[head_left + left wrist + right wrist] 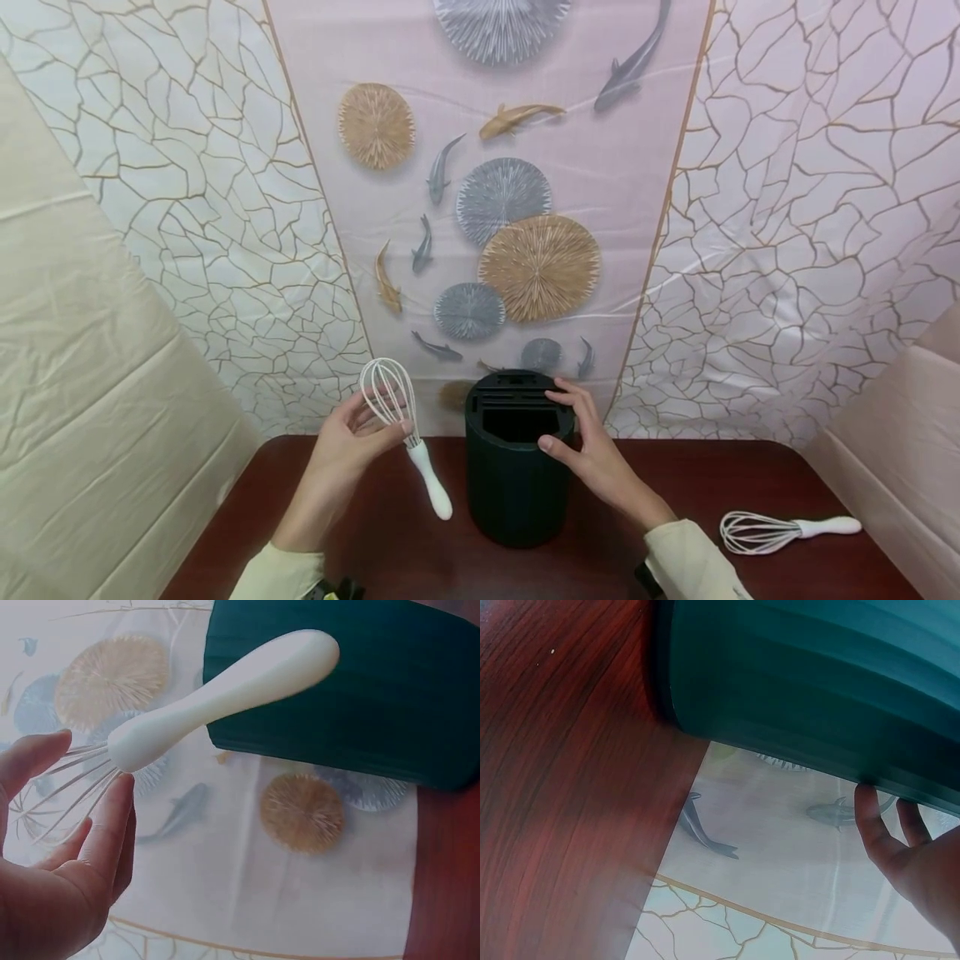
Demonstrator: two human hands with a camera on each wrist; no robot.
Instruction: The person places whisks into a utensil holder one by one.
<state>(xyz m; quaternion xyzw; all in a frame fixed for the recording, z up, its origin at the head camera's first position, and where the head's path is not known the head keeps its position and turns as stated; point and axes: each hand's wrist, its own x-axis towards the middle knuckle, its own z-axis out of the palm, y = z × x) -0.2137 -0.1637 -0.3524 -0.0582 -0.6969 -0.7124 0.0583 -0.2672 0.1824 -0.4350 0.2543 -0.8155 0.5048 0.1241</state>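
My left hand [347, 440] pinches a white whisk [431, 483] by its wires just above the handle. The wire loops point up and left, and the smooth handle slants down to the right, beside a dark green utensil holder [517, 492]. In the left wrist view the whisk's handle [232, 682] crosses in front of the holder [360, 712]. The holder stands upright on the table, with a slotted black top around a larger opening. On its right side my right hand [592, 454] grips the rim, thumb at the front and fingers further back.
A second white whisk [780, 532] lies on the right of the dark red wooden table [652, 500], handle to the right. Behind the table hangs a patterned cloth [420, 333] with fish and round leaves. Beige fabric [112, 417] slopes along the left side.
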